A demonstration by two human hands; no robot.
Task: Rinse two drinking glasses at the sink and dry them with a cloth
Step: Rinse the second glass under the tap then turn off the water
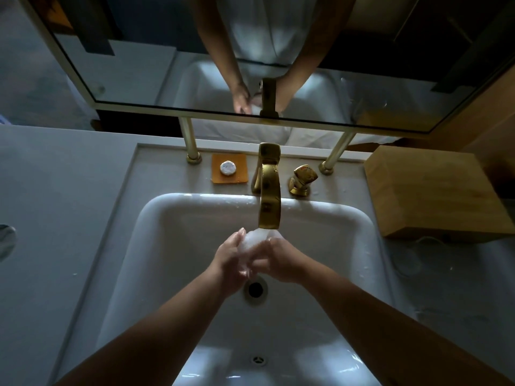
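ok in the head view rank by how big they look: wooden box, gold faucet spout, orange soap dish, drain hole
1. wooden box
2. gold faucet spout
3. orange soap dish
4. drain hole

The dish and drain are fairly close in apparent size, and the wide-angle lens distorts things, so that last pair is less certain.

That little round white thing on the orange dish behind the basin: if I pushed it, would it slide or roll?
The round white piece lies flat on the orange dish, so it would probably slide rather than roll. Water drops dot the ledge nearby, so it may be slippery. It looks small, so likely light.
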